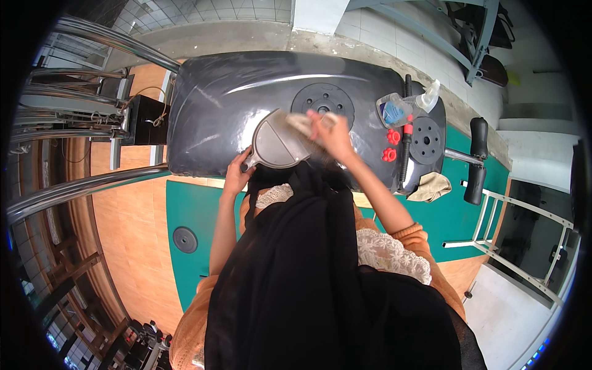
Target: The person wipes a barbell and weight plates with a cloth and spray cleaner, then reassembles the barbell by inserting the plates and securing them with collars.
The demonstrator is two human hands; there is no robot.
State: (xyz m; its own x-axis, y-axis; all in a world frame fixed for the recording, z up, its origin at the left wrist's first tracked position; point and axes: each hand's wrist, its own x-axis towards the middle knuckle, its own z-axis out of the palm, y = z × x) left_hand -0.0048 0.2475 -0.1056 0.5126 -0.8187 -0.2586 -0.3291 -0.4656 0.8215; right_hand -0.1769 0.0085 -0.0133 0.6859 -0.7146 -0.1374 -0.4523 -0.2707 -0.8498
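Observation:
My left hand point(238, 173) grips the dark handle of a round-backed grey dustpan point(277, 143), which is tilted on a glossy black padded bench point(212, 111). In my right hand point(330, 134) is a small pale-handled hand brush point(300, 124), blurred by motion, over the dustpan's right side. Its bristles are too blurred to make out clearly. Just behind the brush lies a dark weight plate point(317, 95), partly covered by my right hand.
A spray bottle point(393, 111) lies across a dumbbell bar point(405, 159) at right, near two red star collars point(389, 155) and another weight plate point(426, 141). A beige cloth point(430, 187) hangs at the bench's corner. Chrome bars point(88, 189) extend left.

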